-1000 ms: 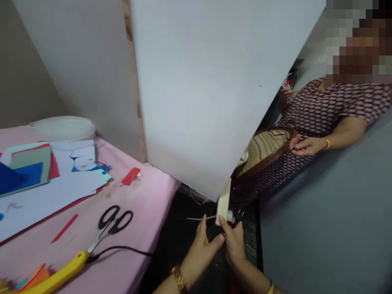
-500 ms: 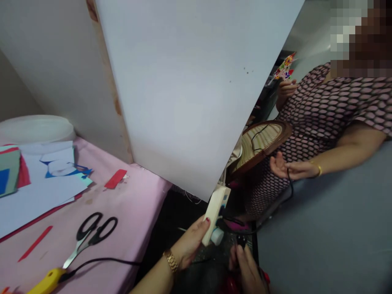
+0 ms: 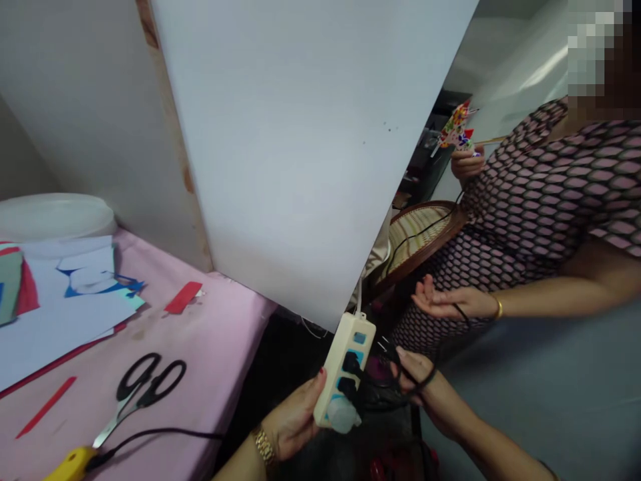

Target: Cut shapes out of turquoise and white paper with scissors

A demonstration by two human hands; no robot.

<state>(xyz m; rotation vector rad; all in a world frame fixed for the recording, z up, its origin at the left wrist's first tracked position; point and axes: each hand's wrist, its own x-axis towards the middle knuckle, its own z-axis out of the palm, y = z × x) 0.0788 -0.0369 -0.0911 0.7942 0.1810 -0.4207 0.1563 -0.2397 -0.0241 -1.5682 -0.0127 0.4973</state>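
My left hand [image 3: 295, 417], with a gold watch on its wrist, grips a cream power strip [image 3: 328, 374] by its lower left side. Two black plugs [image 3: 350, 363] and a round whitish plug [image 3: 343, 414] sit in its sockets. Just right of the strip, my right hand [image 3: 423, 377] is closed on a black plug [image 3: 388, 351] whose metal prongs point toward the strip without touching it. Black cord loops around my right fingers. A co-worker's hand [image 3: 451, 300] is half open above mine, with a black cord across it.
On the pink-covered table [image 3: 210, 347] lie scissors [image 3: 145, 384], a yellow-handled corded tool [image 3: 73, 464], paper sheets [image 3: 75, 321] and a whitish round lid [image 3: 55, 214]. A large white panel [image 3: 290, 153] stands ahead. The co-worker's other hand [image 3: 468, 164] holds a colourful patterned item [image 3: 458, 133].
My right hand has risen, bringing the plug up beside the strip. The strip has turned so its sockets face me more. The co-worker's lower hand has shifted left and down.
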